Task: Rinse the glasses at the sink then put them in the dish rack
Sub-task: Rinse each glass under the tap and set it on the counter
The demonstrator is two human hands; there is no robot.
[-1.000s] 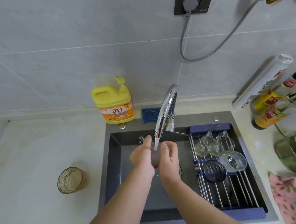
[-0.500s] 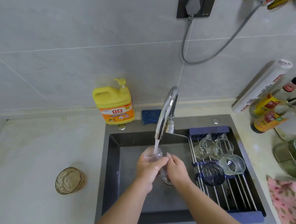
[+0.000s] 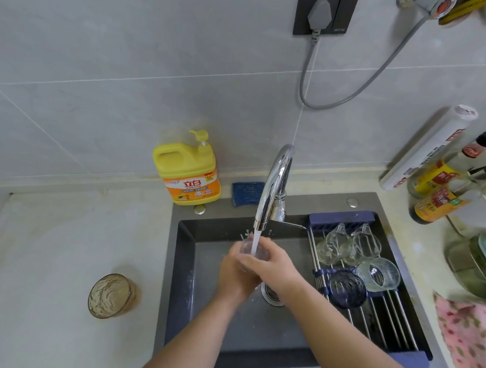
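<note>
Now, step: glass [image 3: 245, 249] rinsed under faucet [image 3: 273, 187], gripped by left hand [image 3: 233, 275] and right hand [image 3: 272, 265].
Next: probably emptied, then set in dish rack [image 3: 390, 327].

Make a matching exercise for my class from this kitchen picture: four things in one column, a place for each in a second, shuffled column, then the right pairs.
Column 1
1. amber glass
2. dark blue glass
3. clear glass
4. yellow detergent bottle

Column 2
A. lying on the dish rack
B. under the running tap
C. on the counter, left of the sink
D. against the wall, behind the sink

Pairs: 1-C, 2-A, 3-B, 4-D
</note>
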